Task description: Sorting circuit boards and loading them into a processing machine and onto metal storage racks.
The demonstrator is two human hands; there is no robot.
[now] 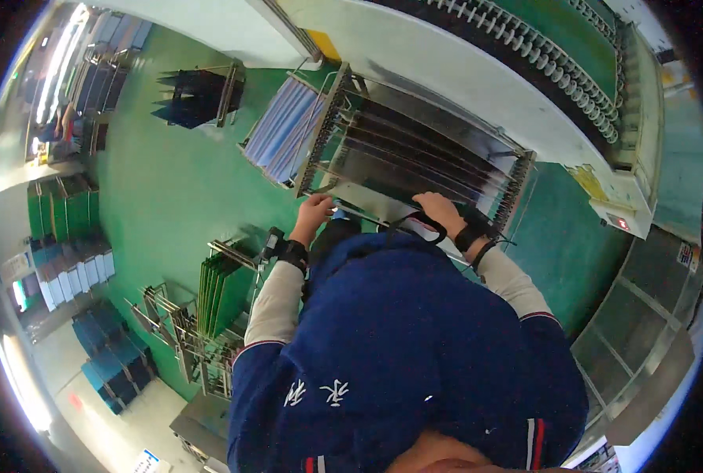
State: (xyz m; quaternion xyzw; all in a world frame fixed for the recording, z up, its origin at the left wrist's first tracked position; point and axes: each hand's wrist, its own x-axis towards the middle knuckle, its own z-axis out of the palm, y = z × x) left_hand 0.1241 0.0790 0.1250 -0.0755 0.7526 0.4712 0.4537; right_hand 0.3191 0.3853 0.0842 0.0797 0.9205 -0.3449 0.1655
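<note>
Before me a metal rack [332,130] with toothed side bars holds several thin dark panels [414,150], standing side by side in a row. My right hand [440,213] is at the near edge of the closest panel, its fingers bent over that edge. By the rack's near left corner, my left hand [314,214] has its fingers curled in; a small pale spot shows at the fingertips, and what they hold is hidden. Both wrists wear black straps, and a small black device [273,243] sits beside the left one.
Left of the rack stands another rack of bluish panels [284,126], with dark panels [194,96] farther off. Green panels [217,296] in a metal stand are near my left elbow. A machine with rows of white rollers [541,59] runs beyond the rack. Grey cabinet [643,307] at right.
</note>
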